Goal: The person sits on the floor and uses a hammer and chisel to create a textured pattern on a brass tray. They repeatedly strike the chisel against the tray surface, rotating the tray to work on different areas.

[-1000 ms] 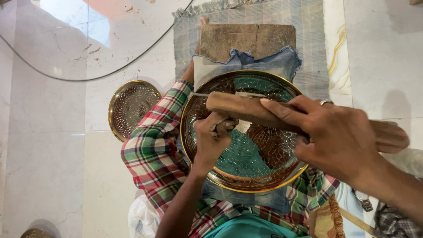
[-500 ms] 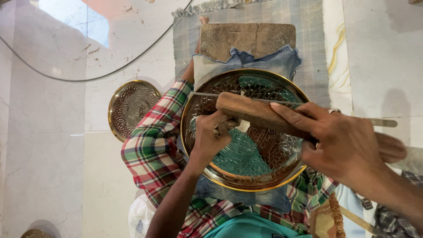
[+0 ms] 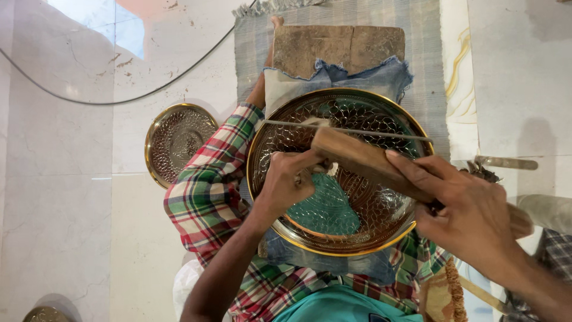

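Note:
A large round brass plate [image 3: 260, 197] with a scale-like embossed pattern and a teal centre rests on my lap, over a denim cloth [image 3: 363, 76]. My left hand [image 3: 289, 182] is closed on a small metal punch [image 3: 329, 167] held against the plate's face, with most of the punch hidden by my fingers. My right hand [image 3: 471, 217] grips the handle of a wooden mallet [image 3: 357, 156]. The mallet's head lies just above my left hand. A thin metal rod [image 3: 381, 133] lies across the plate's upper half.
A smaller embossed brass plate [image 3: 177, 142] lies on the tiled floor to the left. A worn wooden block [image 3: 339, 48] sits on a striped mat [image 3: 432, 71] beyond the big plate. A dark cable [image 3: 119, 100] curves across the floor, and a metal tool [image 3: 506, 162] lies at the right.
My right hand has slid down and to the right with the mallet. The mallet's head stays over my left hand, which keeps its place on the plate.

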